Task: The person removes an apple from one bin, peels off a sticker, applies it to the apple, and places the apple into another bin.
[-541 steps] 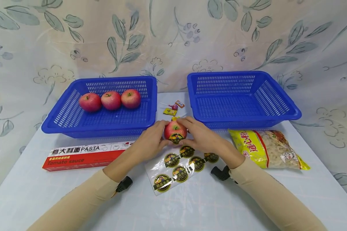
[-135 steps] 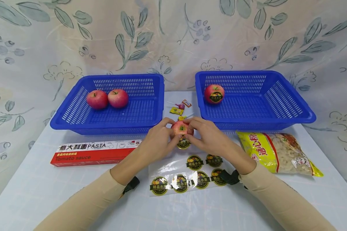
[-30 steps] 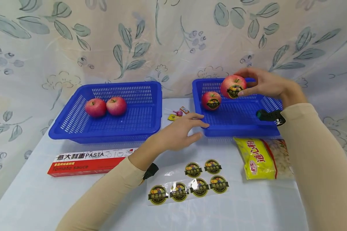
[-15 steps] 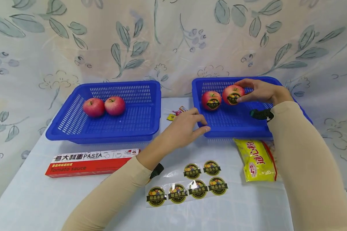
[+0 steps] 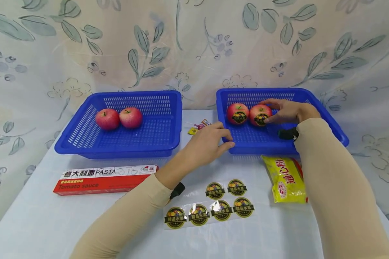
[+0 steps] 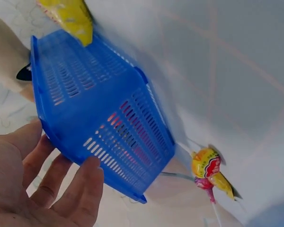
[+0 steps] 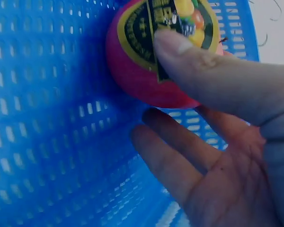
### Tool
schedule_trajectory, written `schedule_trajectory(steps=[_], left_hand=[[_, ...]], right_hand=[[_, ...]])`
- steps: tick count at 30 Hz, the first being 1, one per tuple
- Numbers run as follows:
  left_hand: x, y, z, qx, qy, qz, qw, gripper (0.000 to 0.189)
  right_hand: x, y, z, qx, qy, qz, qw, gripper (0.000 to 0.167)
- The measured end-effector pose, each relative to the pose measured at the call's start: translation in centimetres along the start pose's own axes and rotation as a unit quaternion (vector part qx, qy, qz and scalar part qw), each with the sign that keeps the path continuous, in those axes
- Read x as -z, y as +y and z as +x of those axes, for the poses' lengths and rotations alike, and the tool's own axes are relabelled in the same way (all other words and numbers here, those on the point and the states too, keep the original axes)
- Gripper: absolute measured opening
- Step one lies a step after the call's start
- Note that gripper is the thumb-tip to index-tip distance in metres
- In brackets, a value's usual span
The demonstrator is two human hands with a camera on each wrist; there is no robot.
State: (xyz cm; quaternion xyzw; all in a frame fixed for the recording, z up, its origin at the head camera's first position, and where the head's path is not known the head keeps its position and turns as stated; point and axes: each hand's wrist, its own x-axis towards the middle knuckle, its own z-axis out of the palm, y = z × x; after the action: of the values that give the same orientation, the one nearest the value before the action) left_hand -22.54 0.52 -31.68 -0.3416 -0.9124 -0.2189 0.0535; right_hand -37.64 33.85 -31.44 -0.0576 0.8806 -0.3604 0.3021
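In the right blue basket (image 5: 262,148), my right hand (image 5: 286,110) holds a red apple (image 5: 256,110) with a round black-and-gold sticker. The right wrist view shows the thumb on the sticker (image 7: 137,33) and other fingers beyond the fruit. Close to its left sits another stickered apple (image 5: 235,108). My left hand (image 5: 205,144) is at this basket's near-left corner, fingers loosely bent and holding nothing; whether they touch the rim (image 6: 61,149) I cannot tell. A clear sheet of stickers (image 5: 194,196) lies in front.
Two plain apples (image 5: 131,118) sit in the left blue basket (image 5: 129,154). A pasta box (image 5: 100,181) lies before it, a yellow pasta bag (image 5: 286,181) before the right one, partly behind my right sleeve. Small sweets (image 5: 199,126) lie between the baskets; a lollipop (image 6: 207,163) shows in the left wrist view.
Over the earlier frames one apple left the left basket, and two stickered apples came to the right one. Within the last second my right hand lowered the second beside the first.
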Motion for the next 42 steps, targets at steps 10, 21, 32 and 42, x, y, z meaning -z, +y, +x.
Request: schedule_trajectory(steps=[10,21,32,42], left_hand=[[1.5,-0.9,-1.3,0.016,0.002,0.01,0.9998,0.034],[6.3,-4.4,-3.1,0.039,-0.021,0.002,0.999,0.031],[13.1,-8.9,-4.8,0.143,-0.079,0.009,0.9865,0.046],[16.7,-13.8,-5.8,0.186,-0.103,-0.005,0.9771,0.053]], right_hand=[[0.2,-2.9,-1.7,0.032,0.061,-0.085,0.994,0.094],[-2.4,-9.0,-5.4,0.133,0.109,-0.236,0.9564,0.067],[-9.8,-13.5,-6.7,0.266,0.108,-0.26,0.9221,0.031],[-16.0,-14.6,-5.0,0.365,0.045,-0.229,0.9015,0.03]])
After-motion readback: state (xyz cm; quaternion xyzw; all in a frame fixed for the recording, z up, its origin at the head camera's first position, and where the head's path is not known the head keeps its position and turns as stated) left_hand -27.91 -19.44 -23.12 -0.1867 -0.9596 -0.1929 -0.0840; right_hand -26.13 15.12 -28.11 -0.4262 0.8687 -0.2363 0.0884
